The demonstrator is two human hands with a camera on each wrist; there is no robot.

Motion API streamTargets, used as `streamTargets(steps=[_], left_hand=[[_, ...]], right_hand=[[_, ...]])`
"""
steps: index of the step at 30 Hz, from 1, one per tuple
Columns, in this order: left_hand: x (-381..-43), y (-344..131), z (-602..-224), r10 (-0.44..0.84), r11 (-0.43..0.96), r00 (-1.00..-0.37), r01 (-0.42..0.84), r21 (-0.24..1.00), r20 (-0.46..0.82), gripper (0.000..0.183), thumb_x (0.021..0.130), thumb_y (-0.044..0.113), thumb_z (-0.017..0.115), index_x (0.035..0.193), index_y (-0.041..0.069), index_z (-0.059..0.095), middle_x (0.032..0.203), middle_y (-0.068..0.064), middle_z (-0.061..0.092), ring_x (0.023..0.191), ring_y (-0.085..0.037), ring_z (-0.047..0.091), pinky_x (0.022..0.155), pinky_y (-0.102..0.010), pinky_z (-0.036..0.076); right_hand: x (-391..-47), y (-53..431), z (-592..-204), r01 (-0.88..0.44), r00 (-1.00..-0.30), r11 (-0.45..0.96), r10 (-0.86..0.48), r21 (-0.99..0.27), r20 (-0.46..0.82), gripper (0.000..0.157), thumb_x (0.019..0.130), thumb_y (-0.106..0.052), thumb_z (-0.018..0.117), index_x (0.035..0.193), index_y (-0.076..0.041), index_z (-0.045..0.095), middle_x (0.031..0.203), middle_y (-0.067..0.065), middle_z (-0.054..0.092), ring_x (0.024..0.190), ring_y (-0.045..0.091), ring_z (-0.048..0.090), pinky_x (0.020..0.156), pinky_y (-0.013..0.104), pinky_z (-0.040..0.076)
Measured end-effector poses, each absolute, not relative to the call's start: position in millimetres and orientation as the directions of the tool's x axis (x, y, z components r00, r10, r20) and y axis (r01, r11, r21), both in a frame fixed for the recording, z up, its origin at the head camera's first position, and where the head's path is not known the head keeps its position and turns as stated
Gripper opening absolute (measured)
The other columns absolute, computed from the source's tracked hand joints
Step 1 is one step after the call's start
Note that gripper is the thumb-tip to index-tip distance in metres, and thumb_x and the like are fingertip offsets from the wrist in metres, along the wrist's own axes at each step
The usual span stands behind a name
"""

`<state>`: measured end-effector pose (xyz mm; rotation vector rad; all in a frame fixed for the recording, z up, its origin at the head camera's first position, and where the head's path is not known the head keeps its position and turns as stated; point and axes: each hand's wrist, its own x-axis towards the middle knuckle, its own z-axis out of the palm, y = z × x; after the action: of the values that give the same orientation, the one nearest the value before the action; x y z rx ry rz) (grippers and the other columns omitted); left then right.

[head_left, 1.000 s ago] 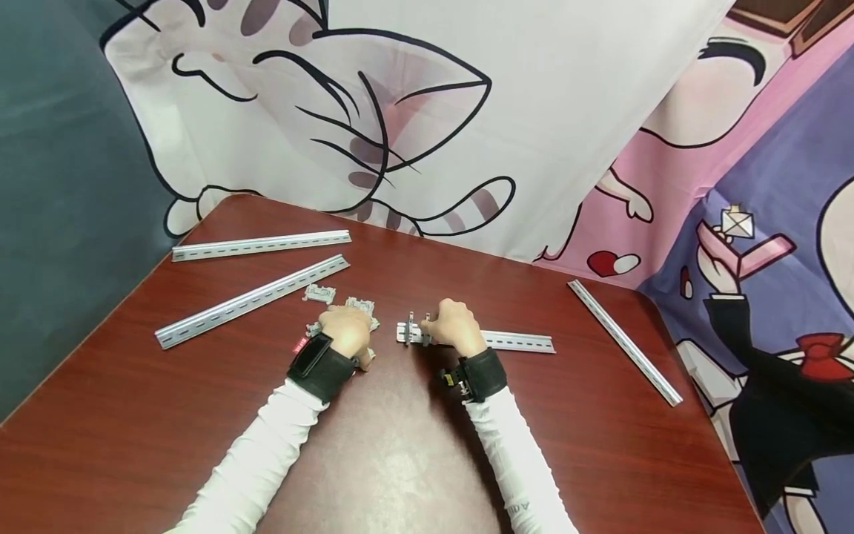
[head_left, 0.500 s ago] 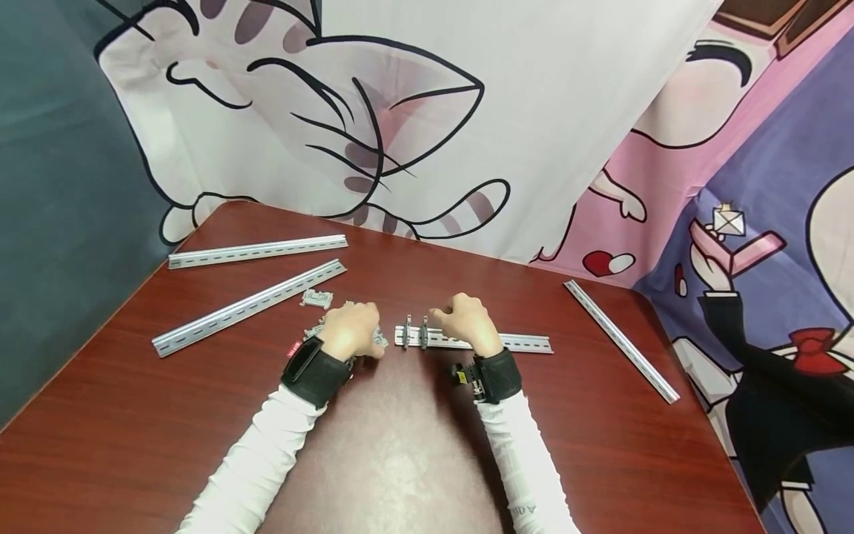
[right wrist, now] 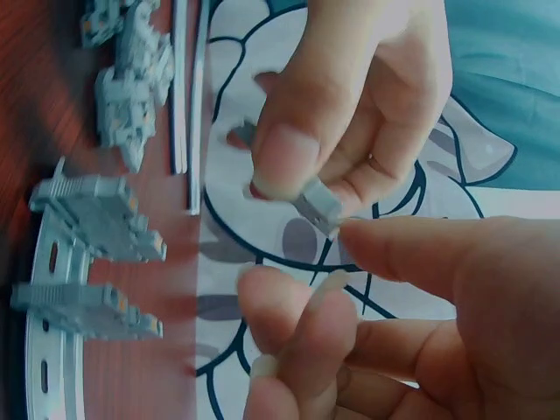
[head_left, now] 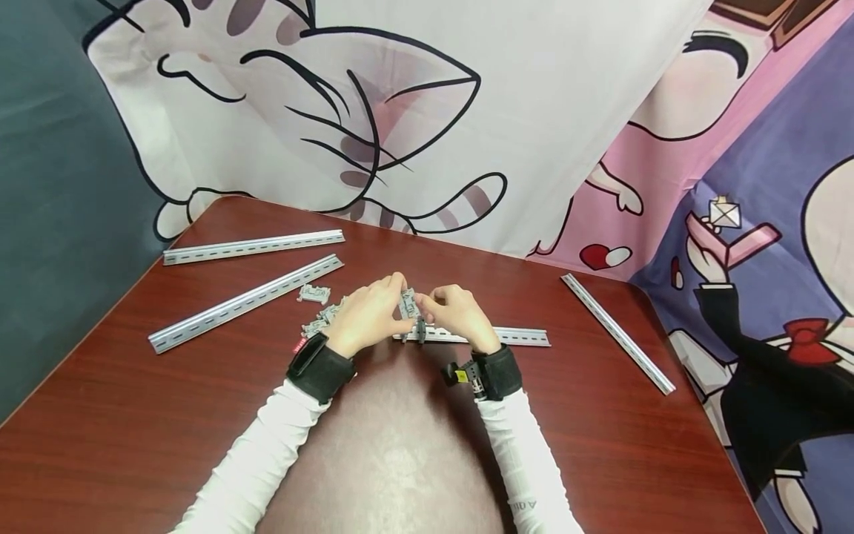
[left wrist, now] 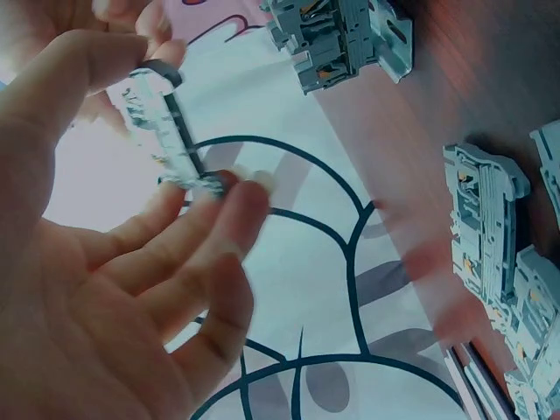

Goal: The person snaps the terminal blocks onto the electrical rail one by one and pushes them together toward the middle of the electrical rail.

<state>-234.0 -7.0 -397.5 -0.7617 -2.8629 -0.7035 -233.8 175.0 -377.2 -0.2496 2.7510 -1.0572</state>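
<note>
My left hand (head_left: pixel 370 315) pinches a grey DIN-rail terminal block (left wrist: pixel 166 122) between thumb and fingers, raised over the left end of a slotted metal DIN rail (head_left: pixel 520 337). In the right wrist view, the block's grey end (right wrist: pixel 319 206) sticks out below the left thumb. My right hand (head_left: pixel 460 315) is close on the right, a fingertip right at that end, its other fingers loosely bent around nothing. Two terminal blocks stand upright on the rail, a nearer (right wrist: pixel 83 306) and a farther one (right wrist: pixel 87 214), side by side with a gap between them.
Several loose terminal blocks (head_left: pixel 323 319) lie left of the left hand, with a single block (head_left: pixel 313 294) behind them. Two more rails, a front one (head_left: pixel 247 304) and a back one (head_left: pixel 253 247), lie at the left. Another rail (head_left: pixel 617 334) slants along the right side.
The left hand has moved from the loose blocks up and right to the rail, bringing a terminal block. The right hand has let go of the block on the rail and come beside the held one.
</note>
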Motion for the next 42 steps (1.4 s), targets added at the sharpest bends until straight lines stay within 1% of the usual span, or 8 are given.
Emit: streamTargets(steps=[8,14,18,22,27,32,38,42], left_hand=[[-233,0,-398,0.47,0.72,-0.828,0.56,0.411,0.306,0.044,0.08,0.036,0.076,0.106,0.009,0.053,0.081,-0.001,0.053,0.064,-0.012,0.052,0.056,-0.025,0.039],[-234,2,-400,0.5,0.718,-0.819,0.573,0.396,0.281,0.051,0.081,0.035,0.076,0.116,0.006,0.054,0.095,-0.008,0.063,0.074,-0.018,0.057,0.064,-0.031,0.048],[-234,-1,-401,0.495,0.745,-0.841,0.54,0.391,0.218,0.051,0.081,0.03,0.076,0.12,0.004,0.057,0.105,-0.012,0.067,0.086,-0.024,0.064,0.074,-0.039,0.052],[-234,-4,-402,0.5,0.78,-0.854,0.515,0.354,0.142,0.033,0.082,0.024,0.074,0.106,0.005,0.065,0.096,-0.009,0.068,0.085,-0.024,0.064,0.073,-0.039,0.051],[-235,-5,-404,0.498,0.796,-0.865,0.486,0.361,0.066,0.012,0.08,0.018,0.073,0.083,0.008,0.067,0.074,0.001,0.058,0.068,-0.016,0.052,0.061,-0.031,0.042],[-235,-5,-407,0.509,0.792,-0.86,0.479,0.379,0.023,0.023,0.077,0.016,0.073,0.063,0.011,0.056,0.059,0.005,0.039,0.056,-0.013,0.038,0.052,-0.027,0.03],[-235,-6,-408,0.529,0.793,-0.848,0.481,0.374,-0.031,0.022,0.076,0.018,0.074,0.064,0.012,0.057,0.06,0.002,0.047,0.055,-0.014,0.041,0.052,-0.027,0.032],[-235,-5,-409,0.537,0.788,-0.842,0.481,0.385,-0.049,0.023,0.077,0.018,0.073,0.062,0.011,0.056,0.059,0.002,0.045,0.055,-0.015,0.04,0.051,-0.027,0.032]], right_hand=[[-233,176,-376,-0.095,-0.967,0.599,-0.246,-0.795,-0.07,0.022,0.092,-0.028,0.064,0.085,-0.008,0.068,0.08,0.021,0.069,0.08,0.037,0.069,0.065,0.029,0.052],[-235,183,-374,-0.127,-0.979,0.643,-0.204,-0.755,-0.008,0.012,0.088,-0.018,0.065,0.081,-0.009,0.069,0.073,0.01,0.067,0.062,0.018,0.06,0.059,0.026,0.046],[-239,199,-373,-0.114,-0.986,0.743,-0.165,-0.66,-0.015,0.013,0.086,-0.018,0.065,0.078,-0.008,0.069,0.071,0.002,0.065,0.064,0.012,0.054,0.059,0.025,0.043],[-242,226,-374,-0.058,-0.988,0.847,-0.124,-0.528,-0.091,0.015,0.085,-0.019,0.066,0.077,-0.006,0.069,0.074,0.003,0.066,0.065,0.012,0.055,0.059,0.024,0.042],[-247,264,-379,0.015,-0.985,0.875,-0.069,-0.484,-0.156,0.017,0.084,-0.018,0.067,0.08,-0.002,0.071,0.076,0.005,0.067,0.063,0.012,0.055,0.057,0.024,0.042],[-252,293,-389,0.068,-0.986,0.892,-0.009,-0.446,-0.168,0.019,0.084,-0.019,0.067,0.077,-0.001,0.071,0.07,0.0,0.061,0.065,0.013,0.05,0.058,0.026,0.039],[-252,311,-393,0.135,-0.975,0.905,0.05,-0.404,-0.215,0.021,0.083,-0.021,0.068,0.082,0.0,0.072,0.071,0.002,0.063,0.07,0.017,0.053,0.059,0.027,0.041],[-251,317,-392,0.127,-0.969,0.922,0.036,-0.366,-0.245,0.022,0.082,-0.023,0.069,0.083,-0.001,0.072,0.072,0.003,0.065,0.07,0.016,0.053,0.059,0.027,0.04]])
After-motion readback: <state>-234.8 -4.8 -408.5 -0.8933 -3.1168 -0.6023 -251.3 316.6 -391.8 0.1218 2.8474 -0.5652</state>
